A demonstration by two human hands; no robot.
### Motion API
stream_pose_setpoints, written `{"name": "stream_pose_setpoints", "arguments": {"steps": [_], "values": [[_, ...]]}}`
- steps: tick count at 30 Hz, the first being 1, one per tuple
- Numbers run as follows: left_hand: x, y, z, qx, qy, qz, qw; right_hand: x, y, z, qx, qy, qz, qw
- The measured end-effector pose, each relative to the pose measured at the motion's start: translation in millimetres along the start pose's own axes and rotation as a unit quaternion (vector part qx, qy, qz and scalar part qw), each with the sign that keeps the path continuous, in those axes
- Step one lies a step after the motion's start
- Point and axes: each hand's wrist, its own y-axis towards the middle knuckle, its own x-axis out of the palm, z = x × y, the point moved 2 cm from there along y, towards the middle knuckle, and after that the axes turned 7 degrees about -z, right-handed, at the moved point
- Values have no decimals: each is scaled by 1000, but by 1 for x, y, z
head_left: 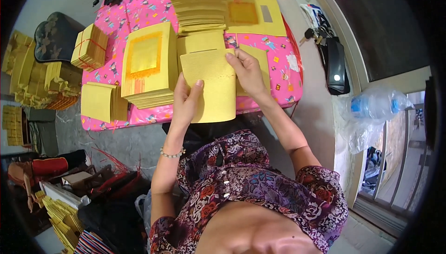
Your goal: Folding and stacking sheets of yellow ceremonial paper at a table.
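A yellow sheet [213,96] is held by both hands over the near edge of the table [287,78], which is covered in pink patterned plastic. Its left edge is pinched by the left hand [187,103]: the thumb is laid on the upper face, and the fingers are mostly hidden beneath. Its upper right corner is pinched by the right hand [248,73], with the thumb in front and the fingers behind. Whether the sheet is single or folded cannot be told.

On the table, left of its middle, a thick stack [149,59] is topped by a gold square framed in orange. A taller stack [197,10] is set at the table's far side, and a card [274,24] with a cut slot is laid at its far right. At the table's left edge, a bundle [89,47] is tied with red string; folders [97,100] are placed at its near left corner. To the table's right, a black case [335,63] and a bottle [371,106] are seen.
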Motion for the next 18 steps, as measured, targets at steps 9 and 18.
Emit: {"name": "stream_pose_setpoints", "arguments": {"steps": [9,18], "values": [[5,15,2,-17,-25,-12,999,-13,-24,-5,111,-86,-87,986],[21,47,-20,-24,-11,-55,998,-38,-36,-21,175,-61,-55,981]]}}
